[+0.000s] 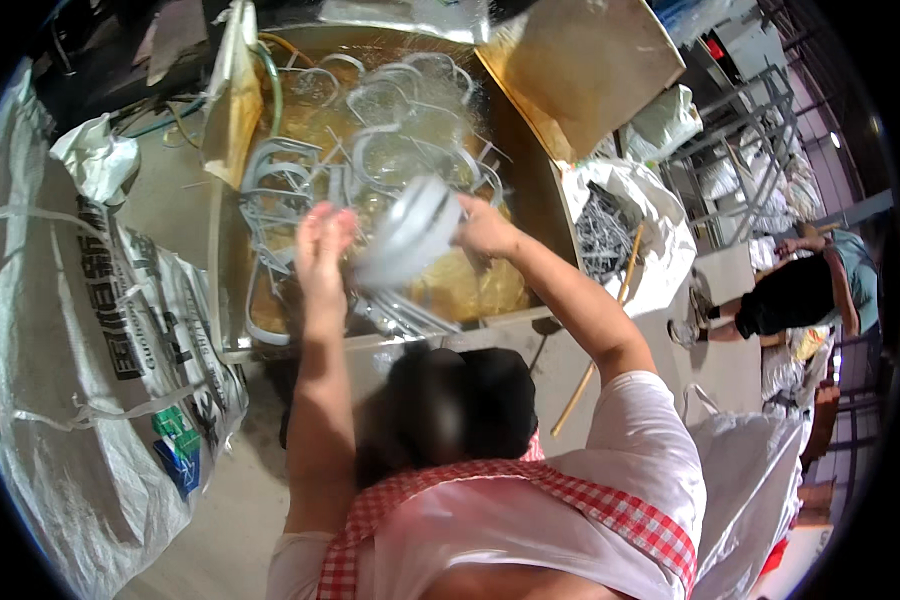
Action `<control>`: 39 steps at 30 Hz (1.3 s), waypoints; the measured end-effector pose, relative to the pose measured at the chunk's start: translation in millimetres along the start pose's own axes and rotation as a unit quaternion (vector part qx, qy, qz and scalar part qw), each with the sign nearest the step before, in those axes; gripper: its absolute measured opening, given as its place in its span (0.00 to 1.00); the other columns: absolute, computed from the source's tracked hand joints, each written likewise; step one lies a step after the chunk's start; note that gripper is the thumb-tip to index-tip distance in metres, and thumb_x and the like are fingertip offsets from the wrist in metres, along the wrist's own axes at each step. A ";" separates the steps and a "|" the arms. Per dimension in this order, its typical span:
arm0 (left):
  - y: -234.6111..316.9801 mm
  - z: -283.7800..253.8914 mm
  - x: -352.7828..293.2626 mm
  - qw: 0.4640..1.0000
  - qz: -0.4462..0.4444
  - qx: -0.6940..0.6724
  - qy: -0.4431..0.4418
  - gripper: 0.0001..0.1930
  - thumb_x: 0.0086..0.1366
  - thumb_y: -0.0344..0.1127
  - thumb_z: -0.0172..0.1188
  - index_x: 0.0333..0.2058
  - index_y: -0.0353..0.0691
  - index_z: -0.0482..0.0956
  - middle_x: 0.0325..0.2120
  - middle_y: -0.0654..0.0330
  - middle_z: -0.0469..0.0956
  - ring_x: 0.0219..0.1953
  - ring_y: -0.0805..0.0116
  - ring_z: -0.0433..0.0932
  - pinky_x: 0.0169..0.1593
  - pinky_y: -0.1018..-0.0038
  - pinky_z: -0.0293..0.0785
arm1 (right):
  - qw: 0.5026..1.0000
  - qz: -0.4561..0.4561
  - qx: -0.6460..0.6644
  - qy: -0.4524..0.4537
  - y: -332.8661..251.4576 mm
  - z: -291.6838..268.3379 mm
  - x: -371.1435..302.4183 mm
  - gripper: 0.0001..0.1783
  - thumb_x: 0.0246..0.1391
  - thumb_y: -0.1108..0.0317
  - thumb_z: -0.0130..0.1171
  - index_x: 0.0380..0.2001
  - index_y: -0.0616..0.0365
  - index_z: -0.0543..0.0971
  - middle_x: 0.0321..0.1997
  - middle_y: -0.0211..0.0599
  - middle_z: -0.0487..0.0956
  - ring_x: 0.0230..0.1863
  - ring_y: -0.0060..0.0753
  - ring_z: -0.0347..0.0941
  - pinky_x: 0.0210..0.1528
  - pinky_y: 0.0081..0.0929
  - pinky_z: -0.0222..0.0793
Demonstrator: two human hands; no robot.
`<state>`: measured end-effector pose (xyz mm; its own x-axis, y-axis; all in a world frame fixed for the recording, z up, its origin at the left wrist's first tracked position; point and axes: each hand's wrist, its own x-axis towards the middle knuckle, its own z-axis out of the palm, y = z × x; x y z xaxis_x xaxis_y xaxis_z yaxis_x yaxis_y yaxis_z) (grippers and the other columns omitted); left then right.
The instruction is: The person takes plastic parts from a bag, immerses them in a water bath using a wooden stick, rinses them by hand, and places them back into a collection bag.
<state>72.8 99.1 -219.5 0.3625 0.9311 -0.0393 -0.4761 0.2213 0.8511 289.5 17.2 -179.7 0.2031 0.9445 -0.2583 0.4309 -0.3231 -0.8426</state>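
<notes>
Tub: an open, pale-walled container (232, 290) with a yellowish, wet-looking interior; its near edge lies toward the person.
Right hand: the person's right hand (488, 232), inside the right edge of the tub, fingers closed on one end of a pale grey curved piece.
Piece held: the pale grey curved piece (410, 235), above the middle of the tub, tilted from the right hand down toward the near left corner; its outline is blurred.
Left hand: the person's left hand (324, 240), over the left part of the tub, fingers extended and grip wide; the held piece lies just beside it, and whether they touch cannot be told.
Contents: grey curved strips (270, 208), tangled and overlapping from the left edge to the far edge; straighter lengths lie by the near edge.
Far left corner: a tan panel (232, 120), upright, with a green hose (274, 85) beside it.
Far right corner: a broad tan board (580, 70), slanting outward.
Beyond the right edge: an open white sack (670, 245) of small grey pieces (600, 235); a thin wooden stick (573, 400) reaches from it toward the person.
Beyond the left edge: a large printed white sack (100, 420).
Background, right: another person (790, 295), well apart from the tub.
</notes>
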 end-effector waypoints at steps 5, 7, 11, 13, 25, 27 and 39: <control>-27.7 17.5 -14.3 0.980 0.049 0.126 -0.143 0.59 0.39 0.37 0.71 0.61 0.38 0.33 0.59 0.46 0.48 0.60 0.54 0.52 0.61 0.62 0.50 | 0.975 0.088 0.163 0.120 2.7 -2.1 -2.0 0.25 0.42 0.78 0.46 0.49 0.59 0.65 0.32 0.36 0.73 0.28 0.26 0.68 0.29 0.23 0.66; -37.0 19.9 -10.4 0.991 0.019 0.130 -0.036 0.50 0.41 0.32 0.69 0.60 0.36 0.45 0.54 0.47 0.59 0.55 0.57 0.60 0.56 0.65 0.59 | 0.977 0.081 0.163 0.113 -4.0 -0.8 -9.3 0.24 0.42 0.78 0.46 0.48 0.59 0.66 0.33 0.36 0.73 0.27 0.25 0.68 0.29 0.21 0.66; -31.5 23.0 -9.0 0.983 -0.138 0.100 -0.061 0.30 0.45 0.27 0.65 0.48 0.35 0.64 0.40 0.57 0.70 0.42 0.69 0.70 0.45 0.76 0.67 | 0.968 0.048 0.190 0.155 -8.8 7.7 -21.2 0.24 0.41 0.78 0.46 0.47 0.60 0.67 0.33 0.35 0.73 0.26 0.24 0.68 0.28 0.20 0.65; -51.4 20.4 -10.3 0.992 -0.014 0.121 -0.026 0.24 0.45 0.25 0.65 0.43 0.35 0.68 0.35 0.60 0.73 0.34 0.72 0.73 0.38 0.78 0.70 | 0.966 0.040 0.179 0.183 -9.9 11.6 -20.2 0.23 0.40 0.77 0.46 0.46 0.61 0.67 0.33 0.35 0.73 0.26 0.24 0.68 0.27 0.20 0.65; -39.1 11.1 -2.1 0.974 -0.225 0.002 0.022 0.21 0.50 0.18 0.53 0.44 0.38 0.63 0.28 0.57 0.70 0.18 0.71 0.69 0.19 0.78 0.67 | 0.911 -0.076 0.392 -0.104 -7.0 -22.7 -36.3 0.37 0.51 0.46 0.52 0.57 0.58 0.58 0.47 0.40 0.71 0.44 0.35 0.71 0.46 0.32 0.69; -38.2 26.2 -6.7 0.966 -0.227 -0.120 0.008 0.24 0.48 0.18 0.53 0.46 0.40 0.62 0.28 0.58 0.69 0.20 0.71 0.69 0.21 0.79 0.66 | 0.868 -0.061 0.463 -0.171 18.5 -16.0 -41.5 0.34 0.51 0.48 0.53 0.55 0.58 0.60 0.46 0.44 0.71 0.43 0.37 0.72 0.46 0.36 0.69; -70.7 -6.8 3.7 0.947 -0.311 -0.076 -0.002 0.37 0.47 0.21 0.54 0.57 0.47 0.52 0.26 0.60 0.67 0.20 0.69 0.67 0.21 0.73 0.66 | 0.963 0.089 -0.244 -0.066 61.6 -4.9 -84.9 0.15 0.52 0.69 0.49 0.44 0.55 0.71 0.22 0.36 0.76 0.19 0.26 0.71 0.16 0.24 0.65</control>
<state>102.3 88.9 -283.4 0.6135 0.6065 -0.5057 -0.2801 0.7659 0.5788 303.1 -83.2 -207.4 0.2123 0.8602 -0.4637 0.7679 -0.4403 -0.4652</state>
